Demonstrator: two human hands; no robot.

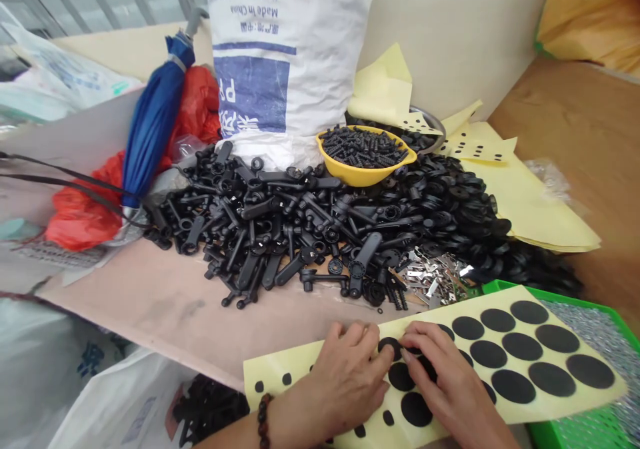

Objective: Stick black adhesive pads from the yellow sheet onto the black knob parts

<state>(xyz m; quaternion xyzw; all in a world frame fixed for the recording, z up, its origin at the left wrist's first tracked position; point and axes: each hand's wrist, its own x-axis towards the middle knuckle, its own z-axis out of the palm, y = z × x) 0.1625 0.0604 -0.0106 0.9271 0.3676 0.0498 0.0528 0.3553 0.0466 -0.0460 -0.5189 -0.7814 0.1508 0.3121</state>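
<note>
Apparently part-done: yellow sheet [273,367] down to small dots [287,379] by left edge, black discs [515,346] remaining toward right, left hand [345,376] and right hand [445,382] curled between, hold unclear.

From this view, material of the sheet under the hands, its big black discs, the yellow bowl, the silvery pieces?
Sheet: likely paper, smooth and thin-edged.
Black discs: evenly matte, perhaps foam or rubber; unclear.
Yellow bowl: probably plastic, smooth, solid-coloured.
Silvery pieces: apparently bare metal, thin, with bright glints.
</note>
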